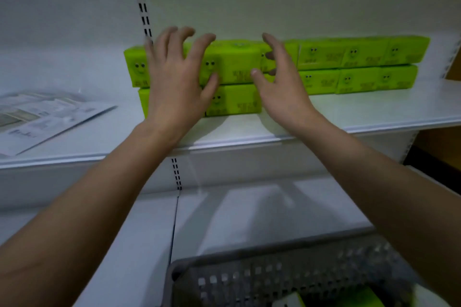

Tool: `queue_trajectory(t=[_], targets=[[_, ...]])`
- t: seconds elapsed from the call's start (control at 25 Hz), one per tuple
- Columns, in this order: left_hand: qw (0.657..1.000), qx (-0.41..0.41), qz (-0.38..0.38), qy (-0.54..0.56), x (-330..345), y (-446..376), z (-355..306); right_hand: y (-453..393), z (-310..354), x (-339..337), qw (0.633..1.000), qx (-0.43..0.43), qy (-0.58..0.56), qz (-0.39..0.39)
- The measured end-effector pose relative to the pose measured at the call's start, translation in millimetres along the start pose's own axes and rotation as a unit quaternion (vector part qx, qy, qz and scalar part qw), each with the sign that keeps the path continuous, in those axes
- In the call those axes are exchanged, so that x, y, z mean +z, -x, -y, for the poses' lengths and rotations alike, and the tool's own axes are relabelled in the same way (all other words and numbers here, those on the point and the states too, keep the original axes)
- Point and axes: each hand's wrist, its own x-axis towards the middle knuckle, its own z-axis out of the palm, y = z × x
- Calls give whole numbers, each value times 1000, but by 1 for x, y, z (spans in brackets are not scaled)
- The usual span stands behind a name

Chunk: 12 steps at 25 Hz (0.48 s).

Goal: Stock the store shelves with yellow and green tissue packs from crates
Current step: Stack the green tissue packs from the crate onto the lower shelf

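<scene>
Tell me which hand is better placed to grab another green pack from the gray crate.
Probably the right hand. The visible green pack lies in the gray crate at lower right, beneath the right forearm. The left hand is open over the shelved stack, farther left.

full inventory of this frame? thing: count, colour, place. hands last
green tissue packs: several, exact count unclear, two layers, on the upper shelf
upper shelf: one, white, across mid frame
lower shelf: one, white, below it
printed papers: small pile, white and grey, upper shelf, left
crate: one, grey, perforated, bottom right, something green inside
left hand: fingers spread, in front of the left packs
right hand: open, in front of the stack's middle
</scene>
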Motion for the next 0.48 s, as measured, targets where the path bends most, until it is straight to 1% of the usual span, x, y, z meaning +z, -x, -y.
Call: queue_trajectory(t=[0.04,0.08,0.12,0.16,0.24,0.28,0.32,0.36,0.4,0.44,0.48], targets=[[996,39,-32,68,-6,3,-16,8,3,-9,1000,-17,-13,-9],[985,67,-16,157,-12,7,-34,18,6,-19,999,-27,-29,-6],[966,76,37,244,-17,12,-53,29,10,-29,999,-29,-43,12],[938,57,121,320,-21,19,-71,42,12,-38,998,-21,-51,37],[860,-6,276,430,-26,33,-95,71,9,-57,994,25,-49,95],[819,-30,345,458,-26,39,-101,84,6,-67,989,56,-39,128],[780,-46,420,461,-27,43,-104,97,2,-75,982,84,-25,165],[738,-51,508,442,-27,47,-104,108,-2,-81,971,116,-11,207],[685,-53,601,409,-26,51,-104,119,-7,-86,954,160,-9,252],[625,-48,689,365,-26,57,-104,130,-11,-88,929,212,-13,304],[564,-37,760,321,-26,68,-106,144,-16,-87,894,266,-19,360]])
